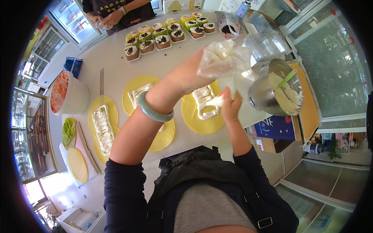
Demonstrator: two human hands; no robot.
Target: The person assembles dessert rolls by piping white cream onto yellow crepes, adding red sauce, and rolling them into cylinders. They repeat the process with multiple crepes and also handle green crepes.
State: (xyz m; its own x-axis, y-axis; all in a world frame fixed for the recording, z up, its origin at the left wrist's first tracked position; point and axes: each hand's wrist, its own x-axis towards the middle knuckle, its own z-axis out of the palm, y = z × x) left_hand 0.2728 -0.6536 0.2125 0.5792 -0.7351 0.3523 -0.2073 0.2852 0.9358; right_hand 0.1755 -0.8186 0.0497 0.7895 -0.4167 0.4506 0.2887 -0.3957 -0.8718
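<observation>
My right hand [232, 105] grips the lower part of a clear plastic piping bag [224, 59] filled with white cream. My left hand [201, 76] is at the bag's gathered upper part, its fingers mostly hidden behind the plastic. The nozzle end points left over a yellow crepe [201, 123] on the right. White cream [201, 94] lies there in a rectangular outline, partly filled with rows. A second pair of overlapping crepes [166, 139] with cream lies partly behind my left forearm, which wears a jade-coloured bangle. Further left, another crepe pair [94, 109] bears a filled cream rectangle [103, 129].
At right stands a steel mixing bowl [262, 87] of cream with a green spatula [287, 78]. Layered cake rolls [161, 40] on white trays line the far side, near a person's hands [112, 19]. At left are a white bucket [77, 93], a metal strip [101, 81] and stacked crepes [77, 164].
</observation>
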